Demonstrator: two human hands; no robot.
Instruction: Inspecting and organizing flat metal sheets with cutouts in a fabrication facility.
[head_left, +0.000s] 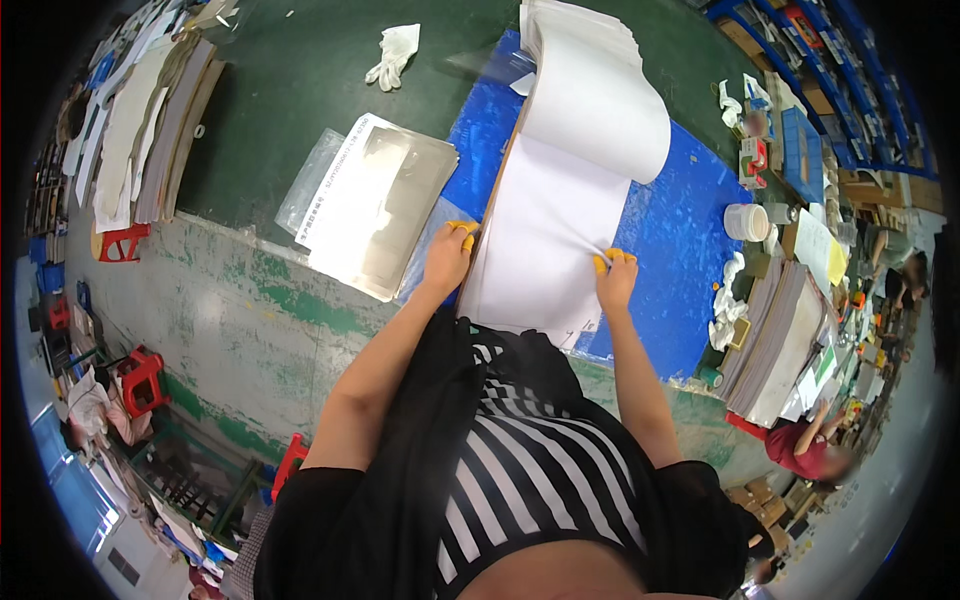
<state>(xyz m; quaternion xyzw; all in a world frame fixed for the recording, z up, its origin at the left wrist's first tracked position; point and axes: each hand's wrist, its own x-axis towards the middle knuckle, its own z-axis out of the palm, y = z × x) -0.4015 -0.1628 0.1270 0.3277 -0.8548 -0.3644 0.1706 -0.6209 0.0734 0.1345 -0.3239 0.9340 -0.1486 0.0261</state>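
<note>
A large white sheet (545,230) lies on a paper stack in front of me, its far part curled back in a thick roll of pages (590,110). My left hand (449,262) has its fingers, with yellow finger cots, curled closed at the stack's left edge. At the right edge, my right hand (617,280) wears yellow cots too and pinches the sheet, and a crease runs from its fingers across the paper. Beneath the stack is a blue mat (670,260). Left of my left hand lies a pile of glossy sheets (390,210) with a white printed strip.
A white glove (393,55) lies on the green table (270,90). Stacks of boards (150,130) stand at the far left, and another stack (775,335) at the right. A white tub (745,222) and a blue crate (802,150) stand right of the mat. Co-workers are at the right.
</note>
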